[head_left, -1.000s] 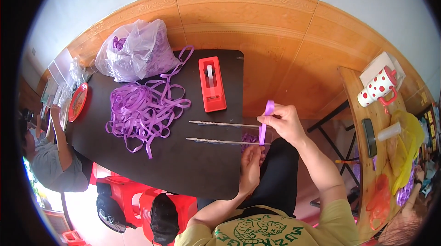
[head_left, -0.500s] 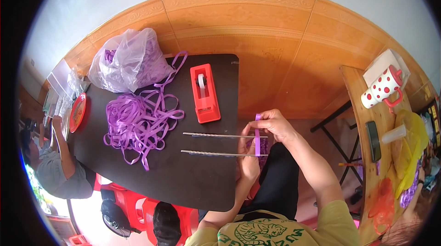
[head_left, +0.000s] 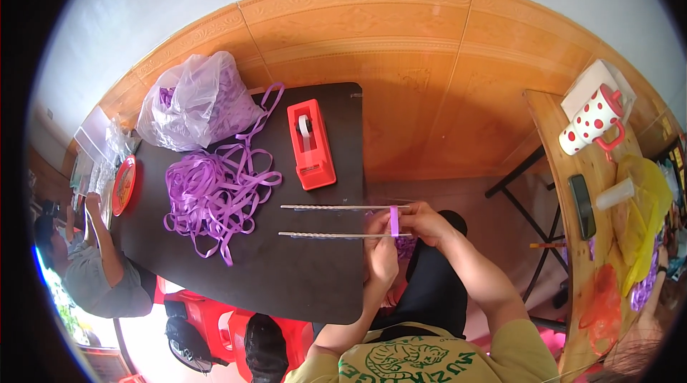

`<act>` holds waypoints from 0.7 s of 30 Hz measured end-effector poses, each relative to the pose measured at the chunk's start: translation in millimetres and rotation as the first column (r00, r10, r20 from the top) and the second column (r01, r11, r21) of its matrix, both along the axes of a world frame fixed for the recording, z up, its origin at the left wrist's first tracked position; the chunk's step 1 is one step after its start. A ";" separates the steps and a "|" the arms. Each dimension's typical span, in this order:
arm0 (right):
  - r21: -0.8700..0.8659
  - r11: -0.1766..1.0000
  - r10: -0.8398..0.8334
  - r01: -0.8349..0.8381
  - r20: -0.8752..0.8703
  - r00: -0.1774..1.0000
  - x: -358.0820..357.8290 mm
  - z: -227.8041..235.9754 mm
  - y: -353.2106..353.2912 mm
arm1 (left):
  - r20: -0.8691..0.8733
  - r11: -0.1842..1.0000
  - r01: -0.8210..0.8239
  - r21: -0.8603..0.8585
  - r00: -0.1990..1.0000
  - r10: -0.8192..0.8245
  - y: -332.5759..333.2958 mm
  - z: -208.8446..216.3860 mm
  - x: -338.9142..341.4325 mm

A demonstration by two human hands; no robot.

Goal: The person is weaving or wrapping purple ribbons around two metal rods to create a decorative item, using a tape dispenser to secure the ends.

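Two thin metal rods (head_left: 333,207) with twisted far ends lie parallel over the table's right edge. A flat purple ribbon (head_left: 394,221) crosses both rods near their free ends, close to my body. My left hand (head_left: 381,258) is closed on the ribbon from below and left, its fingertips partly hidden behind the rods. Just right of the ribbon, my right hand (head_left: 426,224) pinches it between bent fingers beside the upper rod. A loose heap of purple ribbon (head_left: 215,193) lies on the dark table, its strand running up to a clear plastic bag (head_left: 200,100) full of more ribbon.
A red tape dispenser (head_left: 312,147) stands on the dark table (head_left: 308,275). A red plate (head_left: 124,184) is at its left end, near another person (head_left: 107,275). Red stools with black caps (head_left: 265,347) are below. The wooden table (head_left: 558,139) at right holds a dotted tumbler (head_left: 592,118) and phone (head_left: 582,206).
My right hand has come down from above the upper rod to beside the ribbon, bringing the raised ribbon end down with it. My left hand stays under the rods.
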State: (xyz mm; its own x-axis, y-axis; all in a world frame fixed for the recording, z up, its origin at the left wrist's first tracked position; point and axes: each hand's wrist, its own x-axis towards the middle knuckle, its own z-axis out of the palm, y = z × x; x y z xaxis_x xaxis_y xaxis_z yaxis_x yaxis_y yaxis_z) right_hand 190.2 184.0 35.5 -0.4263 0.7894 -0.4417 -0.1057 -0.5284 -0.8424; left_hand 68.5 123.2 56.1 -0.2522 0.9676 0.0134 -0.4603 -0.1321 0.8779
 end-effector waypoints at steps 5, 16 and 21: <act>0.665 0.726 -0.385 0.176 0.181 0.905 -3.2 -2.6 -45.9 | 0.198 0.992 0.045 -0.120 0.980 -0.021 -20.7 0.0 -6.0; 0.935 0.320 -0.577 0.155 0.063 0.815 -30.6 38.2 -95.7 | 0.273 0.965 0.147 -0.217 0.958 -0.085 -26.0 16.1 -11.8; 0.876 0.413 -0.563 0.248 0.032 0.826 -36.7 34.8 -103.8 | 0.306 0.957 0.161 -0.242 0.949 -0.083 -28.6 23.6 -10.2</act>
State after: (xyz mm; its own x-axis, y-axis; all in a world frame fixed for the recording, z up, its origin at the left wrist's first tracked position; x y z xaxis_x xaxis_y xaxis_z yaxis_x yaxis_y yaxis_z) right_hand 153.5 80.2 70.3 0.0676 0.8825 0.4655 0.2081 0.4438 -0.8716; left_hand 58.3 94.6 79.7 -0.0868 0.9504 -0.2986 -0.6970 0.1563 0.6999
